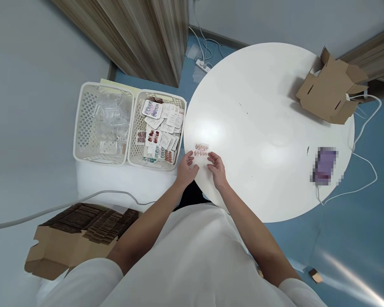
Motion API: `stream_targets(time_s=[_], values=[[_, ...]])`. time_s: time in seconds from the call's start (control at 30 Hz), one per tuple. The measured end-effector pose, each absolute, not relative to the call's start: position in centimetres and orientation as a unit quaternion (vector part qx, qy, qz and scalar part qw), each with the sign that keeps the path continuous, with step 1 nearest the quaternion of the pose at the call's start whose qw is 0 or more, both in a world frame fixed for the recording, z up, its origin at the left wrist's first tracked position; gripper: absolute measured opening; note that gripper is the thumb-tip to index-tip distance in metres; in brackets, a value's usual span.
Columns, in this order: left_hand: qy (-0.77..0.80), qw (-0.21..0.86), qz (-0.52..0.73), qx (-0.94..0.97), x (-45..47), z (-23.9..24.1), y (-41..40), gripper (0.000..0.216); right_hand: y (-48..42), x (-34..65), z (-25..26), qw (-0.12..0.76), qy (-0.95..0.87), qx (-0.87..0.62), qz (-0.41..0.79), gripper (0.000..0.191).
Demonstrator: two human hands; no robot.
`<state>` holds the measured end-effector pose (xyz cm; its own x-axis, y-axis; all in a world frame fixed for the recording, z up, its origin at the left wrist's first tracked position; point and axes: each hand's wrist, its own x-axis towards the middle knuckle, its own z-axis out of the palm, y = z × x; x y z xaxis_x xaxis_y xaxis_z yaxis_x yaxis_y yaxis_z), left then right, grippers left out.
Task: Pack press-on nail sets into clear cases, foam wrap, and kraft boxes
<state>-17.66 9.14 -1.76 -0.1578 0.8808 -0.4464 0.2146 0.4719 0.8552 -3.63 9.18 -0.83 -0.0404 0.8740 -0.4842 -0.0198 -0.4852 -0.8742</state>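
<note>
A small clear set of pinkish press-on nails (201, 150) lies near the left edge of the white round table, its nails in two rows. My left hand (187, 169) is at its lower left corner, thumb and fingers apart. On the other side, my right hand (217, 171) has its fingertips beside the right edge, fingers slightly curled and thumb spread. Whether either hand's fingertips touch the set is too small to tell. Left of my hands, a white basket (132, 147) holds more nail sets (153, 136) and white cards.
A second white basket (77, 128) with clear plastic packaging stands further left. On the round table (259, 98) are an open cardboard box (334, 87) and a blurred purple device (325, 164) with a white cable. Flattened cardboard boxes (60, 245) lie at lower left.
</note>
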Motion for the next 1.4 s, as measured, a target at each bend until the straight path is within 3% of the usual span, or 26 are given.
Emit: stream_targets(time_s=[0.4,0.87,1.1,1.4], values=[[0.703,0.510,0.337,0.363,-16.0,-0.8,5.9,0.039,4.4,1.6,0.0,0.308,-0.321,-0.656,0.610,0.037],[0.732,0.464,0.344,0.361,-12.0,2.1,-5.7,0.030,0.5,7.0,2.4,0.377,-0.303,-0.597,0.640,0.021],[0.750,0.398,0.328,0.414,-12.9,3.1,-10.4,0.032,-0.6,5.4,3.4,0.336,-0.324,-0.541,0.699,0.019],[0.787,0.405,0.313,0.345,-15.7,4.9,-13.4,0.039,-0.8,1.2,4.3,0.274,-0.377,-0.485,0.740,0.020]])
